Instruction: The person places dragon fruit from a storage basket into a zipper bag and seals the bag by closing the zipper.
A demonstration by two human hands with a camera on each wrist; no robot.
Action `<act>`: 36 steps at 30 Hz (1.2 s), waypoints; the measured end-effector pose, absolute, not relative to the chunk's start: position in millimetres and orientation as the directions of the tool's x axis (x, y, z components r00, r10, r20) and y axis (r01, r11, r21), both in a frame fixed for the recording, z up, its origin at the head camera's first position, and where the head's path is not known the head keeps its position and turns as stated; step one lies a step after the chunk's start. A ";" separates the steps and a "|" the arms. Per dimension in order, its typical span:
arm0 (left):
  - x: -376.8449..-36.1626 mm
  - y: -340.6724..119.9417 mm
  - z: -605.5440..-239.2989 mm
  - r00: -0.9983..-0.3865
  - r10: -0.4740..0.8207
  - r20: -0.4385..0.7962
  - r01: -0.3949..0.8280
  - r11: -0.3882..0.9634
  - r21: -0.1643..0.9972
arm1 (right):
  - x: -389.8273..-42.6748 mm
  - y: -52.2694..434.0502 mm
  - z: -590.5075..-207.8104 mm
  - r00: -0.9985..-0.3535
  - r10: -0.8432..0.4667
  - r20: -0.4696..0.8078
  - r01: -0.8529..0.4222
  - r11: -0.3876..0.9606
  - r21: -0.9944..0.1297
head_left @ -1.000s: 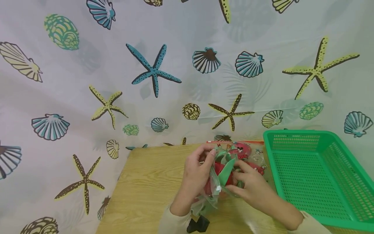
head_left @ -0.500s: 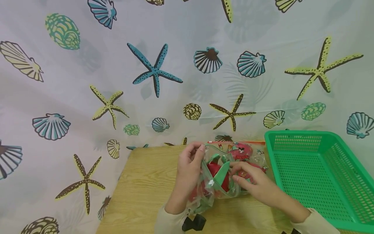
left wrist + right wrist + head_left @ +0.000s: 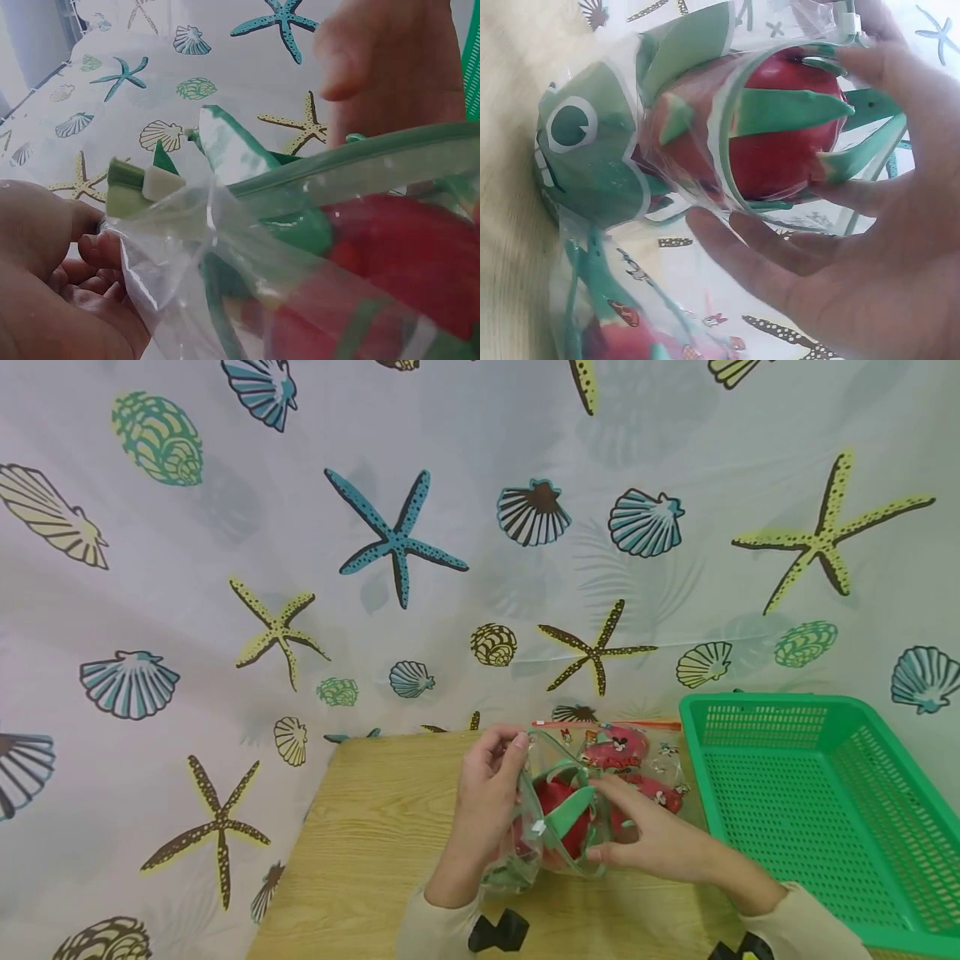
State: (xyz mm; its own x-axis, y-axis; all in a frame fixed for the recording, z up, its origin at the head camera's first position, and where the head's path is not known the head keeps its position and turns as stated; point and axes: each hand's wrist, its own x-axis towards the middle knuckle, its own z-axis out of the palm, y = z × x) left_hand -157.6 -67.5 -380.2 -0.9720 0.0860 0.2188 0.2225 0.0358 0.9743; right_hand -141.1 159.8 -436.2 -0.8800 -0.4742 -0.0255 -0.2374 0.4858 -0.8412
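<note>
A clear zip bag with a green zipper rim lies on the wooden table. In it sits a red toy dragon fruit with green leaves. My left hand pinches the bag's left rim near the white slider. My right hand grips the right side of the bag's mouth, its fingers curled under the rim and the thumb above. The mouth stands open between the two hands. The right hand's fingers show beyond the green zipper strip in the left wrist view.
A second clear bag with pink and red contents and cartoon prints lies just behind the hands. A green mesh basket stands at the right. A shell and starfish patterned curtain hangs behind the table.
My left hand moved up to the bag's top left rim. My right hand slid down along the right rim, and the bag's mouth now stands wider around the dragon fruit.
</note>
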 end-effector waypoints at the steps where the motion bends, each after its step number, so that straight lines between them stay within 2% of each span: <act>1: -158.0 -67.4 -380.7 -0.972 0.091 0.217 0.221 0.037 0.975 | -141.9 159.1 -437.9 -0.883 -0.468 -0.037 -0.223 0.487 -0.844; 8: -159.4 -67.9 -385.9 -0.959 0.147 0.242 0.254 0.065 0.965 | -147.3 153.1 -443.8 -0.937 -0.346 0.049 -0.205 0.430 -0.879; 13: -160.1 -67.8 -390.8 -0.953 0.201 0.226 0.248 0.096 0.964 | -146.9 146.2 -441.9 -0.968 -0.245 0.056 -0.175 0.495 -0.851; 19: -156.2 -72.2 -396.4 -0.943 0.270 0.194 0.246 0.173 0.954 | -146.4 142.5 -440.8 -0.978 -0.192 0.081 -0.174 0.532 -0.828; 25: -142.5 -81.8 -409.2 -0.921 0.323 0.217 0.288 0.193 0.938 | -147.0 142.9 -441.7 -0.983 -0.181 0.022 -0.107 0.472 -0.875; 28: -134.2 -85.7 -417.5 -0.894 0.355 0.275 0.358 0.194 0.913 | -147.2 143.7 -440.8 -0.984 -0.179 -0.013 -0.066 0.428 -0.901; 31: -127.1 -89.7 -425.4 -0.846 0.371 0.383 0.501 0.306 0.810 | -147.2 144.6 -440.1 -0.982 -0.184 -0.031 -0.047 0.407 -0.912; 36: -122.5 -94.9 -435.7 -0.716 0.391 0.579 0.692 0.511 0.510 | -148.0 145.4 -440.9 -0.980 -0.192 -0.053 -0.024 0.378 -0.926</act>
State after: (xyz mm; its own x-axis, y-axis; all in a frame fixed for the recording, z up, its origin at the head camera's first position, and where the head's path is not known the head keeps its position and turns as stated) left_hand -122.5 -94.9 -435.7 -0.7156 0.3909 0.5789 0.6918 0.5114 0.5098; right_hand -148.0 145.4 -440.9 -0.9800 -0.1918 -0.0527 -0.0242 0.3780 -0.9255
